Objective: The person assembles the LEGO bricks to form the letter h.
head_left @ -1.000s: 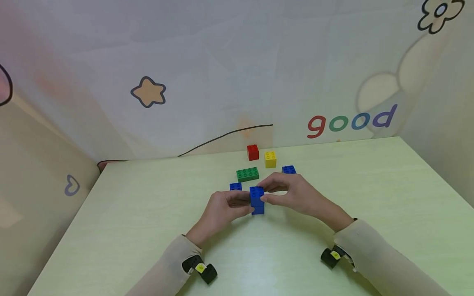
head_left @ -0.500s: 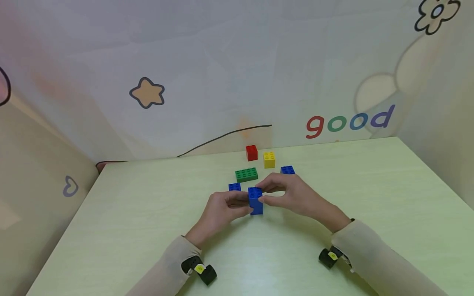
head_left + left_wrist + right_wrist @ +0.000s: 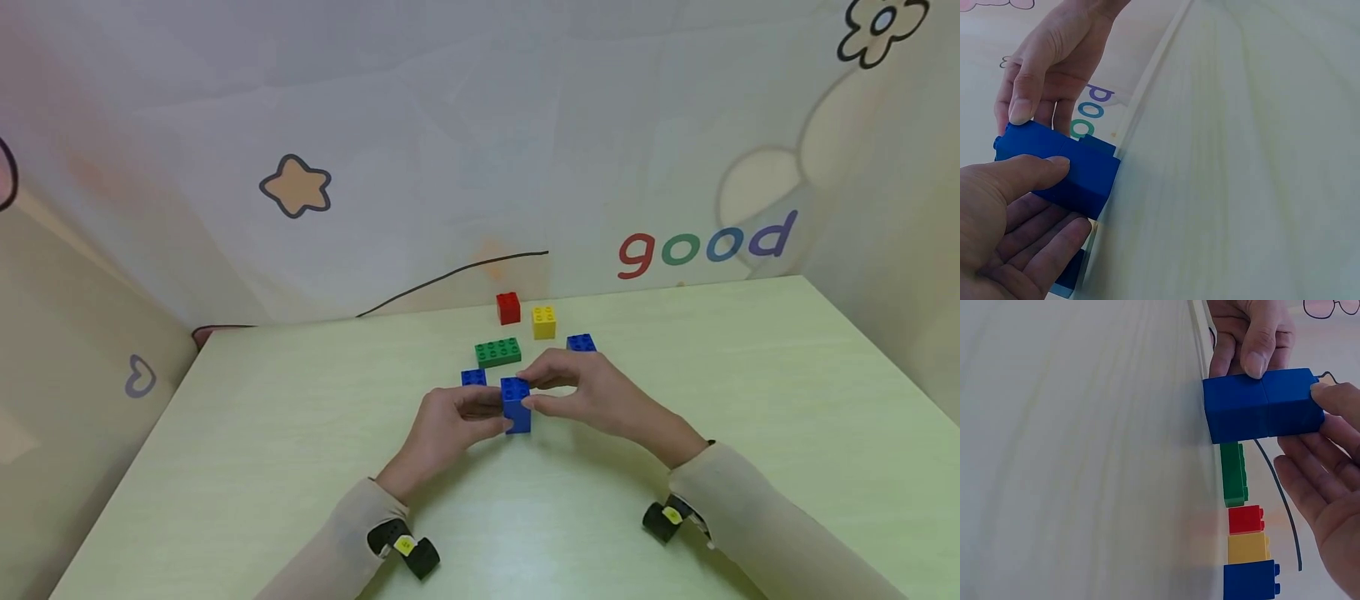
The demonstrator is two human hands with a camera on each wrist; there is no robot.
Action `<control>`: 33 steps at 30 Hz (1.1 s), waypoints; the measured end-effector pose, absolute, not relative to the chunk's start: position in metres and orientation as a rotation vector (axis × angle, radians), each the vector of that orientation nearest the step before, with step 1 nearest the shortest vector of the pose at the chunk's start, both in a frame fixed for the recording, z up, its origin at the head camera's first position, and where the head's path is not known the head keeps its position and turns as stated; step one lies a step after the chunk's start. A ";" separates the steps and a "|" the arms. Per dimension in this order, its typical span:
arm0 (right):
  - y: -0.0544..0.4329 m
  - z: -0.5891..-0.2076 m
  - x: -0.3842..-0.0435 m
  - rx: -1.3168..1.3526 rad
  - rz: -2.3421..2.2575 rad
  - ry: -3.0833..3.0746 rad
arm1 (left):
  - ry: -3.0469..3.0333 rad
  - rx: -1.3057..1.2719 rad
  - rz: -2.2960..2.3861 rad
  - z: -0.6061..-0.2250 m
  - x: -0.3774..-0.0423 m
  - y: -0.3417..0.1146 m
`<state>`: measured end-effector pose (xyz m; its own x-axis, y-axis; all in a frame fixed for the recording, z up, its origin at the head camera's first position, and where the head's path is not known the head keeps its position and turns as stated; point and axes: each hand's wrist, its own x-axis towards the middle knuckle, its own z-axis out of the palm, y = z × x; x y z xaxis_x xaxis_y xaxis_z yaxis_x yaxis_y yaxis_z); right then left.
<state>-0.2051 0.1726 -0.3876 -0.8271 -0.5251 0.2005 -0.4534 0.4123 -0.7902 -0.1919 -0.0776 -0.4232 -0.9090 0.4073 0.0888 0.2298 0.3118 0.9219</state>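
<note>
Two blue toy bricks stand stacked one on the other, their sides flush, on the table in the middle of the head view. My left hand (image 3: 448,427) grips the lower blue brick (image 3: 1235,411) between thumb and fingers from the left. From the right, my right hand (image 3: 603,396) pinches the upper blue brick (image 3: 515,390), its thumb on the near side. A thin seam between the two bricks shows in the right wrist view. Behind my left hand lies another blue brick (image 3: 473,377), partly hidden. One more blue brick (image 3: 581,342) sits just beyond my right hand.
A long green brick (image 3: 498,353) lies behind the stack. Farther back are a red brick (image 3: 508,309) and a yellow brick (image 3: 543,323), close to the printed backdrop (image 3: 435,167) at the rear edge of the pale table (image 3: 300,467).
The upper blue brick has gone down onto the lower one, and the offset between them has disappeared. Both hands keep their hold. The whole head view has shifted slightly.
</note>
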 end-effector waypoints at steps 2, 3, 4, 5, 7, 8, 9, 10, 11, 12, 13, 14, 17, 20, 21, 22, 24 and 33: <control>0.172 -0.388 -0.205 -0.893 -1.400 2.576 | 2.412 0.586 1.652 -0.423 -0.192 -0.078; 0.172 -0.388 -0.206 -0.895 -1.398 2.576 | 2.414 0.585 1.650 -0.423 -0.192 -0.078; 0.172 -0.388 -0.206 -0.896 -1.399 2.574 | 2.415 0.583 1.648 -0.423 -0.192 -0.079; 0.171 -0.388 -0.206 -0.895 -1.398 2.574 | 2.413 0.578 1.647 -0.423 -0.191 -0.079; 0.171 -0.388 -0.205 -0.893 -1.389 2.578 | 2.408 0.575 1.648 -0.424 -0.191 -0.080; 0.171 -0.388 -0.205 -0.890 -1.386 2.581 | 2.402 0.577 1.654 -0.425 -0.191 -0.080; 0.171 -0.388 -0.205 -0.886 -1.378 2.588 | 2.398 0.578 1.658 -0.425 -0.191 -0.080; 0.171 -0.388 -0.205 -0.880 -1.373 2.595 | 2.393 0.583 1.665 -0.425 -0.192 -0.080; 0.171 -0.388 -0.205 -0.877 -1.367 2.600 | 2.389 0.587 1.670 -0.425 -0.192 -0.080; 0.172 -0.388 -0.205 -0.875 -1.365 2.603 | 2.388 0.591 1.673 -0.425 -0.192 -0.080; 0.172 -0.387 -0.205 -0.872 -1.364 2.604 | 2.385 0.597 1.679 -0.425 -0.193 -0.080; 0.173 -0.387 -0.205 -0.871 -1.363 2.606 | 2.383 0.602 1.681 -0.426 -0.194 -0.079; 0.173 -0.387 -0.206 -0.874 -1.366 2.602 | 2.386 0.605 1.681 -0.427 -0.195 -0.080; 0.172 -0.387 -0.206 -0.878 -1.366 2.603 | 2.387 0.602 1.678 -0.427 -0.195 -0.081; 0.172 -0.386 -0.206 -0.879 -1.366 2.602 | 2.390 0.600 1.675 -0.427 -0.194 -0.081; 0.171 -0.386 -0.206 -0.878 -1.367 2.600 | 2.392 0.601 1.673 -0.426 -0.194 -0.081; 0.171 -0.386 -0.206 -0.873 -1.365 2.596 | 2.398 0.607 1.665 -0.426 -0.194 -0.081; 0.176 -0.380 -0.204 -0.871 -1.318 2.621 | 2.412 0.631 1.619 -0.427 -0.194 -0.083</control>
